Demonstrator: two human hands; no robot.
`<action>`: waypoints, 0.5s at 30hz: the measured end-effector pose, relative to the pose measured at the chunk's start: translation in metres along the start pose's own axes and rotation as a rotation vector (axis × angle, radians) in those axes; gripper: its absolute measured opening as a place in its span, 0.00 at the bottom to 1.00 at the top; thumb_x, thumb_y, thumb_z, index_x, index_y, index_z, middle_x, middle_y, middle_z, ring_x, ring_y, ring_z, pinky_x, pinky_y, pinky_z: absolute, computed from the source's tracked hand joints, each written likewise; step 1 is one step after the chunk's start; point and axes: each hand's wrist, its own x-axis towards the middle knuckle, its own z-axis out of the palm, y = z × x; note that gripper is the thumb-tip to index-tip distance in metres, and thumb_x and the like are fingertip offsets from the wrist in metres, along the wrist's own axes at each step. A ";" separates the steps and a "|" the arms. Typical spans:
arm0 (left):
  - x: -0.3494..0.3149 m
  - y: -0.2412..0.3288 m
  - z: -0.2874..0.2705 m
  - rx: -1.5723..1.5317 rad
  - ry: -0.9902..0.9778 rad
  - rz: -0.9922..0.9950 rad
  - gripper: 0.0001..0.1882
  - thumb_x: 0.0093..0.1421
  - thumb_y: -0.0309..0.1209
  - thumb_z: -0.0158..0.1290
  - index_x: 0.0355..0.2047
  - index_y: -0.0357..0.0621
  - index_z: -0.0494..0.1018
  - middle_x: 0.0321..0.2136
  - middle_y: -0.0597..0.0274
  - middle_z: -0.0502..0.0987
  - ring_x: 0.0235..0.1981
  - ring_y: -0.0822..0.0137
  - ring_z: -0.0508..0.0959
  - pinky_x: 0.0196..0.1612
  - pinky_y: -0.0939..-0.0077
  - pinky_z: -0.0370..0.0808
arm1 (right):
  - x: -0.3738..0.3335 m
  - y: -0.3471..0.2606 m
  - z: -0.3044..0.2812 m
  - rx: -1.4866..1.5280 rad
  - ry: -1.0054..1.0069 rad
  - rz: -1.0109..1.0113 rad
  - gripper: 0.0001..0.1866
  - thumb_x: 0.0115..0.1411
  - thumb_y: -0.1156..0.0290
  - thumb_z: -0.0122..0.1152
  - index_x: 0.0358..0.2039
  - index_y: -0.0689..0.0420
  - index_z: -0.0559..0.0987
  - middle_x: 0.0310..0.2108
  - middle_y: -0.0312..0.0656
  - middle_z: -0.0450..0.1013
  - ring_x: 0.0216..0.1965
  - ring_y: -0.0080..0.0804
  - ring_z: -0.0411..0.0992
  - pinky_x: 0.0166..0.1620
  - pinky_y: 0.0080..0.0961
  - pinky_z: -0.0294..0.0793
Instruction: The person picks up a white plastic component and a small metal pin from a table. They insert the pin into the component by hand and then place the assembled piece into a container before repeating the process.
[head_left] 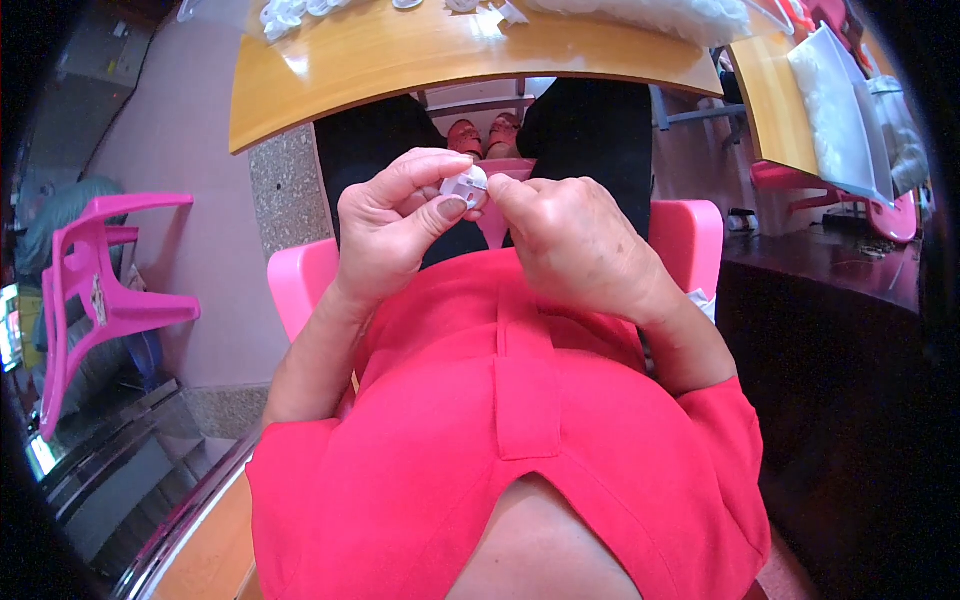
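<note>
- Hands are raised above the lap, close together, with one small white plastic piece (463, 186) between them.
- By the left hand (395, 215) the piece is held in a narrow pinch between thumb and fingers.
- The right hand (580, 225) is curled narrow, its thumb and forefinger brought to the piece's right edge; whether anything thin is also gripped there cannot be told.
- Fine fingertip work at that edge is judged to be the step in hand; for the next move, a steady left pinch and small, controlled pressure from the right seem to be called for.
- Below the hands, dark trousers (590, 130) and a red top (430, 400) are seen, framed by a pink chair (690, 240).
- Beyond the knees, more white pieces (290, 15) and a white heap (660, 15) are borne by a wooden bench (420, 80), both cut off by the upper edge.
- To the right, a white tray (835, 110) is filled with pale pieces, too blurred to be told apart.
- At the left, a magenta stool (110, 225) is seen.
- The right fingertips and the piece's underside are hidden; the lower right is lost in darkness.
</note>
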 end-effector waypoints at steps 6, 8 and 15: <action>-0.001 -0.007 -0.001 0.123 -0.071 0.007 0.15 0.54 0.15 0.56 0.43 0.32 0.74 0.42 0.54 0.73 0.41 0.67 0.77 0.44 0.75 0.78 | 0.001 0.014 -0.005 0.088 -0.143 -0.007 0.08 0.46 0.83 0.54 0.30 0.65 0.73 0.19 0.53 0.71 0.24 0.52 0.73 0.27 0.40 0.72; -0.001 -0.008 -0.001 0.143 -0.092 -0.014 0.15 0.54 0.15 0.56 0.43 0.32 0.73 0.42 0.54 0.73 0.41 0.66 0.76 0.44 0.75 0.78 | 0.003 0.021 -0.011 0.201 -0.231 -0.011 0.06 0.47 0.84 0.53 0.28 0.67 0.75 0.20 0.56 0.71 0.24 0.53 0.73 0.28 0.39 0.71; 0.003 -0.017 -0.006 -0.076 -0.149 -0.060 0.16 0.57 0.20 0.55 0.46 0.31 0.71 0.40 0.51 0.75 0.38 0.64 0.78 0.43 0.70 0.78 | 0.006 0.033 -0.009 0.360 -0.250 -0.074 0.07 0.52 0.82 0.53 0.33 0.66 0.76 0.20 0.56 0.71 0.25 0.51 0.73 0.29 0.35 0.72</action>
